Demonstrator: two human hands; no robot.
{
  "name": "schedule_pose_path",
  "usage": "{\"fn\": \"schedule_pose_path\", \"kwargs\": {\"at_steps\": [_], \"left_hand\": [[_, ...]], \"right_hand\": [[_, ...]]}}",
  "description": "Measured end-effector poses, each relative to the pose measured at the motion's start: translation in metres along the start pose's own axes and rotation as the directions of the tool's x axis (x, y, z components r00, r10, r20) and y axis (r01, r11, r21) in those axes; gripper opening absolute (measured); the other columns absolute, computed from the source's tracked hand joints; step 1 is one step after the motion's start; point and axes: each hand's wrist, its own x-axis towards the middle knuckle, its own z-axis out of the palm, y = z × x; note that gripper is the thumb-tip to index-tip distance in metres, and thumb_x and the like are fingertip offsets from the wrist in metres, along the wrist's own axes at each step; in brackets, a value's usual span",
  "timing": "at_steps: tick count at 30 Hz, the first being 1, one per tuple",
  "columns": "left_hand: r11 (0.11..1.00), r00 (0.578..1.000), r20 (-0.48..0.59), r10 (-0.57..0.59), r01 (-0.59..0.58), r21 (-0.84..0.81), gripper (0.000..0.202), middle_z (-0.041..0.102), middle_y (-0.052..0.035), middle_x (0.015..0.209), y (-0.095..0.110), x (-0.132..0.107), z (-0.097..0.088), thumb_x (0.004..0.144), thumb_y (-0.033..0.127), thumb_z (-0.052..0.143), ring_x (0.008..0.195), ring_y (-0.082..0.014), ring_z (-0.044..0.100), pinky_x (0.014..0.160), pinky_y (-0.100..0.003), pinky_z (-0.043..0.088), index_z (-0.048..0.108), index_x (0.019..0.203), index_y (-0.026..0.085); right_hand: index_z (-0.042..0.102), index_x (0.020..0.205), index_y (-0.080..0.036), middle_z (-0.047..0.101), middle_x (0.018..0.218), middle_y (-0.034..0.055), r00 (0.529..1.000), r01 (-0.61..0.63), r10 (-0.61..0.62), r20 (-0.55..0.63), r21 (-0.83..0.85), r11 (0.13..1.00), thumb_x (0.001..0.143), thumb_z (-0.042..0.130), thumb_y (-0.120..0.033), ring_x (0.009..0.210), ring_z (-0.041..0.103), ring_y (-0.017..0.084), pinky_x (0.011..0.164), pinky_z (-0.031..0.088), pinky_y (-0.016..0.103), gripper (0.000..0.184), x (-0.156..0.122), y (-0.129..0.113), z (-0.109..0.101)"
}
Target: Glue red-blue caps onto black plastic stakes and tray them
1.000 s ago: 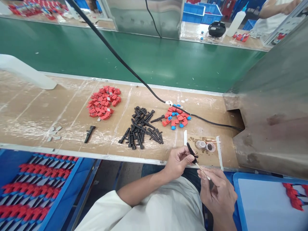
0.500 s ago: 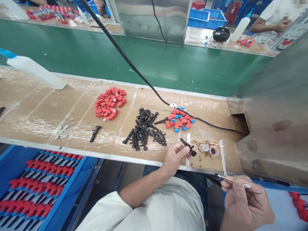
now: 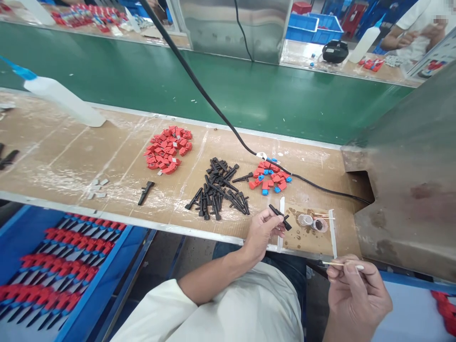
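Note:
My left hand pinches a black plastic part, a thin rod with a cross piece and a block at one end, above the bench's front edge. Lower right, my right hand is closed on a cotton swab; its far tip is dark and its near tip white. Between the hands, on the bench, stand two small clear cups, one with dark liquid, amid brown stains. A heap of similar black parts lies left of my left hand. Behind it are red and blue pieces.
Red pieces are heaped at centre left. A white squeeze bottle leans left. A black cable crosses the bench. Below left, a blue crate holds rows of assembled parts. A metal panel stands right. Another person's hands are across the green belt.
My right hand has moved slightly left with the swab, towards the black part. My left hand keeps its hold on the part. The camera view has shifted a little.

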Motion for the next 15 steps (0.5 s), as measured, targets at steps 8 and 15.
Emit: {"fn": "schedule_pose_path", "kwargs": {"at_steps": [8,15], "left_hand": [[1.000,0.999,-0.051,-0.004,0.005,0.018,0.038,0.062,-0.0005,0.057,0.0028,-0.0006,0.0047,0.057,0.040,0.086,0.053,-0.0113,0.057,0.049,-0.022,0.049,0.055,0.059,0.018],[1.000,0.999,-0.053,0.002,-0.001,0.015,0.037,0.062,-0.0002,0.056,0.0026,0.0001,0.0049,0.058,0.040,0.086,0.054,-0.0114,0.058,0.050,-0.022,0.049,0.056,0.060,0.018]], "right_hand": [[0.069,0.074,-0.016,0.071,0.065,0.0037,1.000,-0.012,0.012,-0.019,-0.020,1.000,0.077,0.088,-0.028,0.049,0.063,0.013,0.042,0.048,0.020,0.022,0.0009,0.0024,-0.0007],[0.066,0.075,-0.017,0.070,0.067,0.0013,0.994,0.074,-0.081,-0.079,-0.091,0.993,0.075,0.090,-0.030,0.051,0.063,0.013,0.043,0.049,0.022,0.027,0.0087,0.0070,-0.0041]]}}
